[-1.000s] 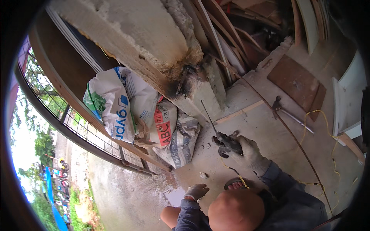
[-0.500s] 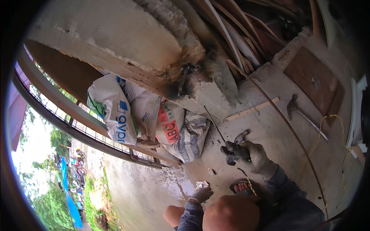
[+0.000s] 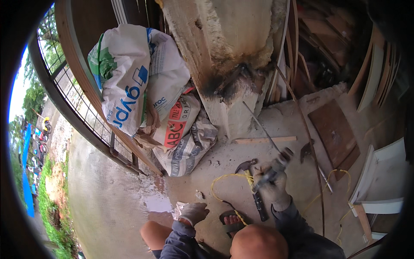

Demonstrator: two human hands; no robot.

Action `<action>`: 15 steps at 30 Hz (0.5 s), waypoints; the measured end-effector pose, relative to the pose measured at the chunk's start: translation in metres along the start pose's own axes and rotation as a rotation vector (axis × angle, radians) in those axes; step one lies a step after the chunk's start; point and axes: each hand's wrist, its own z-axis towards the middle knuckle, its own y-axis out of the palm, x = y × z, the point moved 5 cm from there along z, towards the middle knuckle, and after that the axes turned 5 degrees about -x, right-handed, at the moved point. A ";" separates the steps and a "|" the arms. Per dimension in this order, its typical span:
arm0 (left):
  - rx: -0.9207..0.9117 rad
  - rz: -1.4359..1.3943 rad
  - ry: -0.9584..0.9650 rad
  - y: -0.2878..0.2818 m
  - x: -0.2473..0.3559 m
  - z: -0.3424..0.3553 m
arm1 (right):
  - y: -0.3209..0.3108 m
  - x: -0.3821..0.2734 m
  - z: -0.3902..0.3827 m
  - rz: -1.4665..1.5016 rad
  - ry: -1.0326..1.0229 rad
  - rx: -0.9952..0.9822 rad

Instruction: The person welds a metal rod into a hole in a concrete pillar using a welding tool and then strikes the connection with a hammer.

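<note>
My right hand [image 3: 272, 186], in a pale work glove, is closed around a dark welding electrode holder [image 3: 282, 159]. A thin welding rod [image 3: 261, 126] sticks out of it toward the foot of a concrete column [image 3: 235, 113]; the tip appears apart from the column. Scorch marks and bent dark rebar [image 3: 230, 80] show at the column's broken part. My left hand [image 3: 194, 213], also gloved, hangs low near my knee with its fingers loosely stretched. Beside it is a crumpled whitish scrap [image 3: 177, 210]; whether they touch I cannot tell. Under my right hand lies a claw hammer [image 3: 257, 200].
White sacks [image 3: 125, 82] and cement bags [image 3: 183, 149] lean left of the column, along a metal railing [image 3: 86, 116]. A second hammer [image 3: 321, 170], a wood strip [image 3: 265, 140], a brown board [image 3: 334, 134] and yellow cord [image 3: 224, 176] lie on the right. Boards stand behind.
The view has turned, bringing the column upright and the claw hammer into sight. My right hand still holds the electrode holder, now turned so its rod points up and left. My left hand stays low.
</note>
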 end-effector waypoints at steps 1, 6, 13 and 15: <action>0.003 0.018 0.003 0.000 0.000 0.001 | 0.003 0.001 0.003 -0.006 -0.016 0.002; -0.123 0.072 -0.035 0.030 -0.026 0.008 | 0.017 0.015 0.015 -0.247 -0.027 0.060; 0.095 0.049 -0.016 0.002 -0.128 -0.036 | 0.034 0.007 0.030 -0.365 -0.162 0.138; 0.117 0.258 0.070 -0.020 -0.173 -0.056 | 0.036 -0.003 0.032 -0.397 -0.189 0.149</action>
